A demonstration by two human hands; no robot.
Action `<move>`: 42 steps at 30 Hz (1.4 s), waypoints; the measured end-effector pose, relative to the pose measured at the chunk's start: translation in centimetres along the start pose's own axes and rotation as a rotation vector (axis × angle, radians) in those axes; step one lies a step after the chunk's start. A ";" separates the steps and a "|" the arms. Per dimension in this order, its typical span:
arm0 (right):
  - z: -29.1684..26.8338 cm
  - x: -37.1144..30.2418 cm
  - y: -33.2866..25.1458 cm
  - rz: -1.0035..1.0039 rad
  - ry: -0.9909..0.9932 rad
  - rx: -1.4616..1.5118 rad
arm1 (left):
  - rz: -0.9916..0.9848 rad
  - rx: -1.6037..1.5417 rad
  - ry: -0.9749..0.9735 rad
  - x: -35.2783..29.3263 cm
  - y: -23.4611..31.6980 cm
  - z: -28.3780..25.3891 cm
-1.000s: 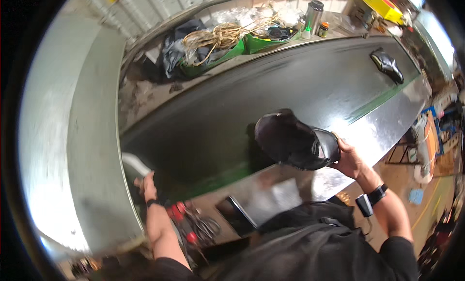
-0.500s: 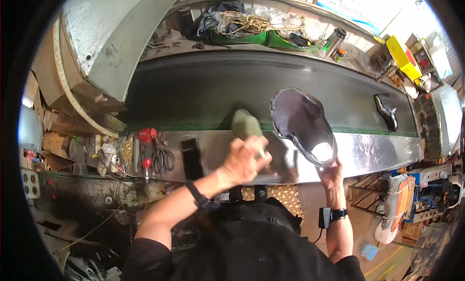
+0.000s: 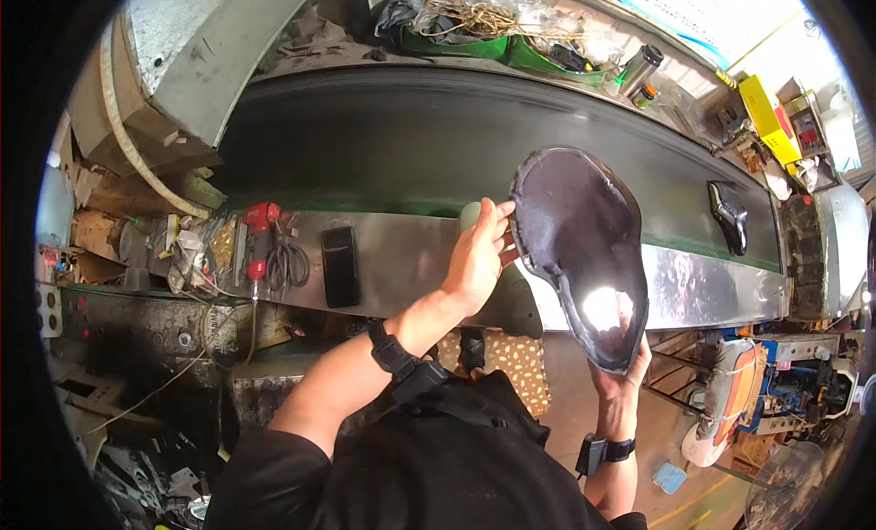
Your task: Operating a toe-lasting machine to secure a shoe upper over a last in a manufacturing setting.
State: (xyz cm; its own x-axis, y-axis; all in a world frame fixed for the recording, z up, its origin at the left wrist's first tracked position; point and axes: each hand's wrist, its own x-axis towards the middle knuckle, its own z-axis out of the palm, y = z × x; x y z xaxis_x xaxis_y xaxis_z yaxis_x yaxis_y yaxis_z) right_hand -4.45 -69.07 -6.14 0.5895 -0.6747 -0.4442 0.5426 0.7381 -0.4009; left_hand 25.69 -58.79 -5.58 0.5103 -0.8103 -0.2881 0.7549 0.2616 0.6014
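Observation:
A black saddle-shaped shell point(image 3: 584, 229) is held up over the metal bench edge, its hollow dark inside facing me and its narrow end toward me. My right hand point(image 3: 622, 370) grips that narrow end from below, with most of its fingers hidden behind the shell. At the wide part's left rim, my left hand point(image 3: 479, 261) has its curled fingertips against the edge; how far they reach behind it is hidden. A pale green rounded object point(image 3: 469, 215) shows partly behind the left hand. Below that hand, a dark olive rounded shape point(image 3: 513, 302) overlaps the bench edge.
A dark conveyor belt point(image 3: 365, 146) runs beyond the metal ledge point(image 3: 392, 256). On the ledge lie a black phone point(image 3: 341, 267) and a red heat-gun-like tool point(image 3: 261, 233) with a coiled cord. Another black glossy piece point(image 3: 727, 218) rests on the belt. Green bins point(image 3: 456, 46) stand behind.
My left hand has left the green object and moved up to the shell's left rim. The shell has come slightly nearer and to the right, with my right hand still holding it.

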 end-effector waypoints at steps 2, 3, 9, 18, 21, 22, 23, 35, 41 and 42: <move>2.6 -1.1 1.7 -0.023 0.024 -0.012 | 0.026 0.019 0.083 -1.3 0.4 1.2; 2.5 -1.2 2.4 -0.015 0.021 -0.006 | 0.046 0.033 0.158 -1.8 0.7 1.8; 4.1 -2.6 5.7 0.017 -0.057 -0.117 | 0.124 -0.113 0.182 -3.5 2.2 1.4; 4.0 -1.8 7.9 0.160 0.016 -0.184 | 0.260 0.270 0.155 -6.0 5.7 0.1; 4.2 -1.7 8.1 0.220 -0.010 -0.127 | 0.043 -0.150 -0.040 -5.6 8.8 0.7; 4.5 -1.6 8.1 0.221 0.026 -0.146 | 0.084 0.106 0.224 -5.4 9.1 0.8; 4.2 -1.5 8.0 0.227 0.026 -0.152 | 0.086 0.101 0.230 -5.3 8.7 0.2; 4.9 -2.6 -0.3 -0.872 -0.604 -1.656 | -0.332 -0.008 0.100 0.7 7.8 -6.5; -2.4 -1.9 7.0 -1.145 -0.808 -1.960 | -0.260 0.593 0.244 6.1 1.4 -8.4; -2.9 -1.2 8.5 -1.246 -0.694 -1.882 | -0.143 0.816 0.284 7.3 0.4 -8.7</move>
State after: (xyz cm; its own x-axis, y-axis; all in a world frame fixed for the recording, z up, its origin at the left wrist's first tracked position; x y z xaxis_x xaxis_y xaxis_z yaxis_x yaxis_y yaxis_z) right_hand -2.28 -61.97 -11.30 0.7920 -0.2359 0.5630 -0.0271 -0.9350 -0.3536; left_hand 33.34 -60.05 -13.89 0.5987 -0.6167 -0.5112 0.3448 -0.3776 0.8594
